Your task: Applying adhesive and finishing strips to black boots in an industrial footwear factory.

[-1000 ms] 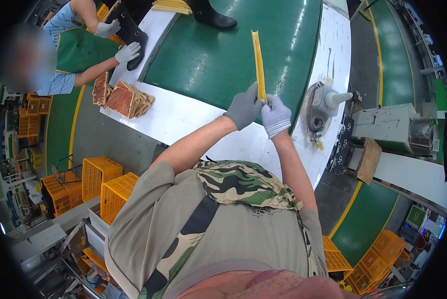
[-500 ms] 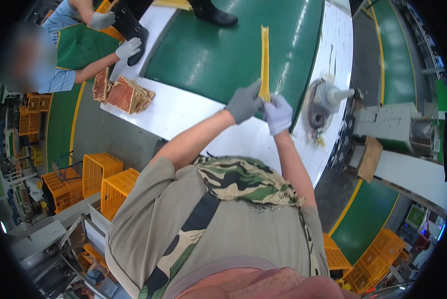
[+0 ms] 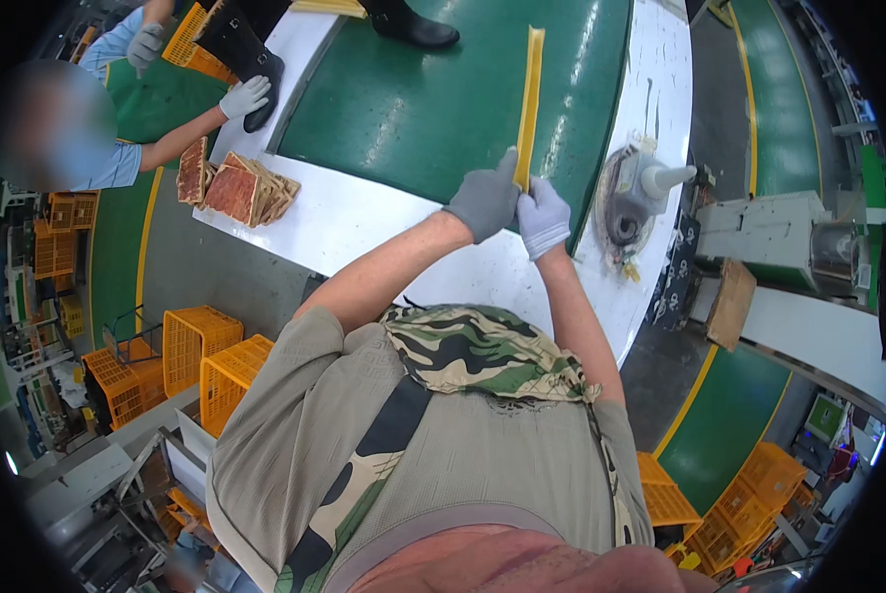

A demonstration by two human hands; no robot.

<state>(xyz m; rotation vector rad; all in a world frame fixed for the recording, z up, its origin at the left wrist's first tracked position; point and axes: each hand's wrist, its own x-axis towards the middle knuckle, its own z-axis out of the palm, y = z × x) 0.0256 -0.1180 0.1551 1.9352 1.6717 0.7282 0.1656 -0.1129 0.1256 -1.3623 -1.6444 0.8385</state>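
Note:
A long, narrow yellow strip [image 3: 531, 99], creased along its length like a channel, points away from me above the green conveyor belt [image 3: 413, 119]. My left hand [image 3: 484, 204], in a dark grey glove, is closed around its near end, thumb along the strip. My right hand [image 3: 544, 215], in a pale lavender glove, pinches the same end from the other side. Both hands are close together over the belt's near edge, and the fingers partly hide the strip's end. Right of them, a squeeze bottle [image 3: 650, 183] with a pale nozzle stands in a stained round dish [image 3: 611, 203].
A stack of reddish-brown pads [image 3: 235, 193] sits on the white table edge [image 3: 329, 212] at left. Beside it, a co-worker's gloved hand [image 3: 245, 97] touches a black boot [image 3: 260, 84]. Another black boot [image 3: 413, 25] lies across the belt. Orange crates [image 3: 198, 346] stand behind me at left.
The strip has tilted slightly rightward and my hands have stayed closed on it. One co-worker's hand has moved left, away from the boot; the other stays on it.

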